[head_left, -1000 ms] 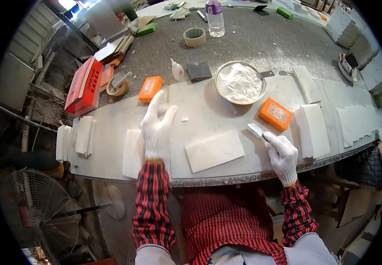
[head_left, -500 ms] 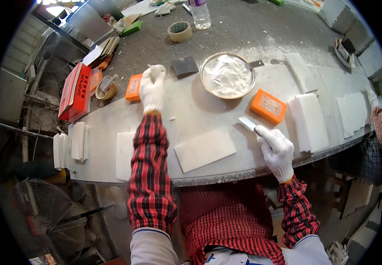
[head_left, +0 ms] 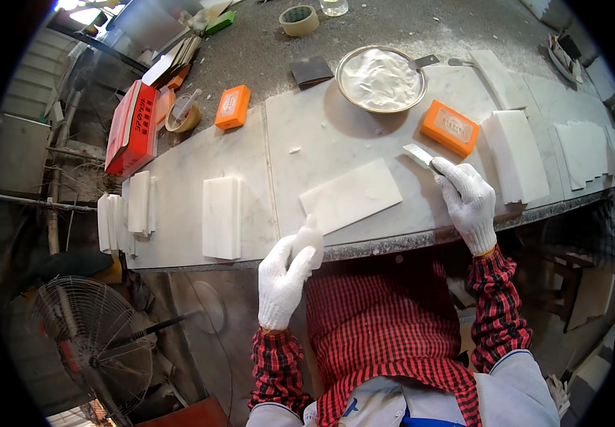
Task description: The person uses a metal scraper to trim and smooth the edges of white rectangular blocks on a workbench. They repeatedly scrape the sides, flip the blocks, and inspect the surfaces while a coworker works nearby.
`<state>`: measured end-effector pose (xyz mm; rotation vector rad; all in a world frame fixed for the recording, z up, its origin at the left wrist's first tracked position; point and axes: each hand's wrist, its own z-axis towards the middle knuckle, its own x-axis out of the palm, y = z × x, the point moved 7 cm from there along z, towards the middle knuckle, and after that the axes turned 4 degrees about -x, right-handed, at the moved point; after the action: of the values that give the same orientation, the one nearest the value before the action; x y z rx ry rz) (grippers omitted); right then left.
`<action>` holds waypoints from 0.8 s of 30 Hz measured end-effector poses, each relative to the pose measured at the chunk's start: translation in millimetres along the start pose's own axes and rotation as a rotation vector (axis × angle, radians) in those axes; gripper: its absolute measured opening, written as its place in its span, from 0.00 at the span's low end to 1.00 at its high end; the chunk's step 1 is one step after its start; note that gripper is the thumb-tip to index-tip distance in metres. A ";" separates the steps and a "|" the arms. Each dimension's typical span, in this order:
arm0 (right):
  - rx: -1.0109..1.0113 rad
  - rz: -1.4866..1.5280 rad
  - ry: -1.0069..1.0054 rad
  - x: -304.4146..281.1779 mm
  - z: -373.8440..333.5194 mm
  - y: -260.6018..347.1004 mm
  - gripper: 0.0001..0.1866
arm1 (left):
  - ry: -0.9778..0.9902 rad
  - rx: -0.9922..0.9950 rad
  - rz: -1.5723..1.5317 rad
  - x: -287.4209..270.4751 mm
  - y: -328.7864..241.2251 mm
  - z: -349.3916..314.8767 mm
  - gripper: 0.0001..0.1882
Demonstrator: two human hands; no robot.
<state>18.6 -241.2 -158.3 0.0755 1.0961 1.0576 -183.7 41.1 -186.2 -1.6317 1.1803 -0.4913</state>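
My left hand [head_left: 279, 285], in a white knit glove, is closed round a small white nozzle bottle [head_left: 308, 245] at the table's front edge. The bottle's narrow tip points up at the lower left corner of a white stone slab [head_left: 353, 193], which lies flat on the table. To the right of the slab, my gloved right hand [head_left: 468, 203] grips a putty knife [head_left: 418, 154], its blade pointing up and left. Just beyond that blade lies an orange box [head_left: 450, 128]. A metal bowl of white paste [head_left: 380, 80] stands farther back, a second spatula [head_left: 423, 62] resting on its rim.
A stack of white slabs [head_left: 514, 156] stands on the right, smaller pieces [head_left: 222, 217] on the left. Another orange box [head_left: 232, 107], a red box [head_left: 132, 129], a small tub [head_left: 183, 114], a dark square pad [head_left: 311, 71] and a tape roll [head_left: 299, 20] lie behind. A fan [head_left: 94, 349] stands below left.
My left hand has come back from beside the left orange box to the front edge, with the bottle now showing in it. My right hand still holds the putty knife. The view has shifted.
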 end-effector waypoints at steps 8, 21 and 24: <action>0.010 -0.010 0.009 2.1 -0.6 0.0 0.14 | 0.004 0.004 0.143 11.1 -5.0 14.0 0.17; 0.006 -0.017 0.012 3.6 0.1 -2.3 0.14 | 0.032 -0.060 0.128 9.6 -10.7 27.4 0.18; 0.016 -0.022 0.015 3.7 -0.8 -3.6 0.14 | 0.039 -0.078 0.114 10.5 -8.9 29.8 0.18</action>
<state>20.5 -240.8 -163.2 0.0681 1.1164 1.0313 -151.9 46.6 -192.4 -1.6166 1.3282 -0.4100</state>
